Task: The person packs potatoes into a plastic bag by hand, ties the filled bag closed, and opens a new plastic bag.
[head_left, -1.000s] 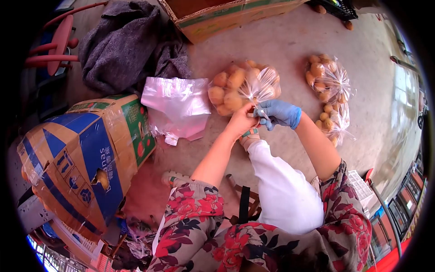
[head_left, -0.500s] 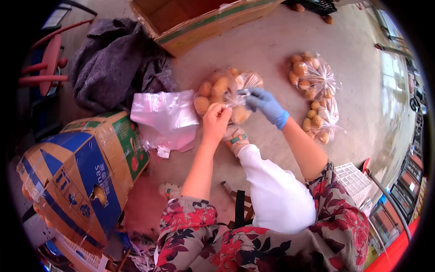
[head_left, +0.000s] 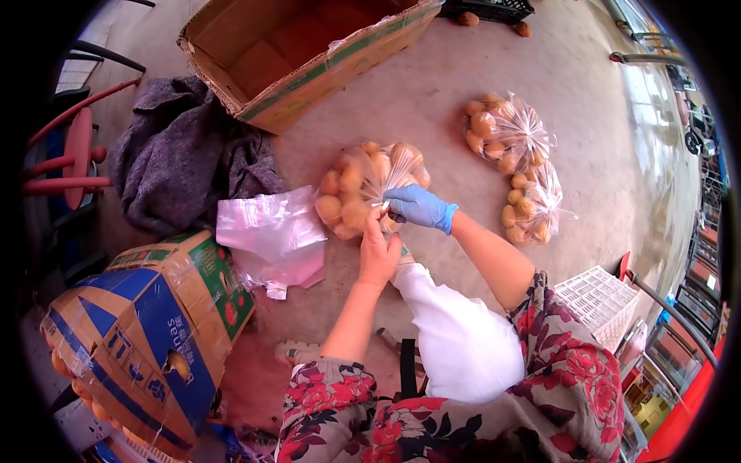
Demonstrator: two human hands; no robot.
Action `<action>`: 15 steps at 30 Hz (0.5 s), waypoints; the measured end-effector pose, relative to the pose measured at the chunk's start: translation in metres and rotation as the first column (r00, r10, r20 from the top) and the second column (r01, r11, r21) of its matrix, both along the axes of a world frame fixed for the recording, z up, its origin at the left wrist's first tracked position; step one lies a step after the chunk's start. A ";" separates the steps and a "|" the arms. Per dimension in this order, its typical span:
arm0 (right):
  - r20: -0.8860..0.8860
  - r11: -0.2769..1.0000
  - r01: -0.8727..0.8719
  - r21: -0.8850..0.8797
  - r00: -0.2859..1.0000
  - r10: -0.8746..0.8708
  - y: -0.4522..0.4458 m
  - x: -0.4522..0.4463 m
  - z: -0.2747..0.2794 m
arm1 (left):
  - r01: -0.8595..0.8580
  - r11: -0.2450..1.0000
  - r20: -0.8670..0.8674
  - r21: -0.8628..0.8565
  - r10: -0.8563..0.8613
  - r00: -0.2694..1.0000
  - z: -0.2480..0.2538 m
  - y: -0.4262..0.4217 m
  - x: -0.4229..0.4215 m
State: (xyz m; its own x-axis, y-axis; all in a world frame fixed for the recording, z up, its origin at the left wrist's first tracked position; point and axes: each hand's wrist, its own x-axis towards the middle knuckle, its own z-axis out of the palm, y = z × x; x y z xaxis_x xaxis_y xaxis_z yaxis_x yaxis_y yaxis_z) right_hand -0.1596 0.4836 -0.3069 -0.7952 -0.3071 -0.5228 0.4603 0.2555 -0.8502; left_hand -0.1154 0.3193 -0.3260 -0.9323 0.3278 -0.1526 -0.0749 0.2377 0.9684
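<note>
A clear plastic bag of potatoes (head_left: 347,189) rests on the floor in front of me, its neck gathered into pleats. My left hand (head_left: 379,251), bare, pinches the twisted end of that neck from the near side. In a blue glove, my right hand (head_left: 419,208) is closed on the same neck from the right, and the two hands meet there. Fingers hide part of the bag's top. A stack of flat clear plastic bags (head_left: 274,243) lies just left of the filled bag.
Two more filled potato bags (head_left: 513,135) sit to the right. An open cardboard box (head_left: 332,81) stands beyond, beside a dark grey cloth (head_left: 177,154). A blue printed carton (head_left: 147,332) is at my left. A white plastic crate (head_left: 594,297) is at the right, a black crate (head_left: 502,9) far off.
My right hand has come down and left onto the bag's neck, where its fingers now close beside my left hand. The pleats are drawn tighter. The whole view has shifted slightly.
</note>
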 end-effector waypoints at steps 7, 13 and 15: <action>0.264 0.717 0.572 -0.399 0.820 -0.507 0.006 -0.009 0.002 | -0.302 0.831 -0.093 -0.468 0.293 0.951 -0.040 -0.049 -0.028; 0.166 0.488 0.676 -0.552 0.663 -0.730 0.039 -0.065 0.029 | -0.151 0.981 0.586 0.122 0.052 0.808 -0.056 -0.023 -0.041; 0.059 0.497 0.671 -0.550 0.626 -0.778 0.053 -0.079 0.027 | -0.131 0.972 0.640 0.195 -0.025 0.768 -0.049 -0.007 -0.048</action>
State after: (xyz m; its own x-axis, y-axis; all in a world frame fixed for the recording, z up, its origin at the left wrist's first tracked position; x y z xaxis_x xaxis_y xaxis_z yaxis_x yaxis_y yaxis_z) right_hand -0.2381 0.5363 -0.2802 -0.9117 0.2650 -0.3138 0.1207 -0.5575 -0.8214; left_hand -0.1630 0.3123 -0.3748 -0.6633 0.3780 -0.6459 -0.6957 0.0067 0.7183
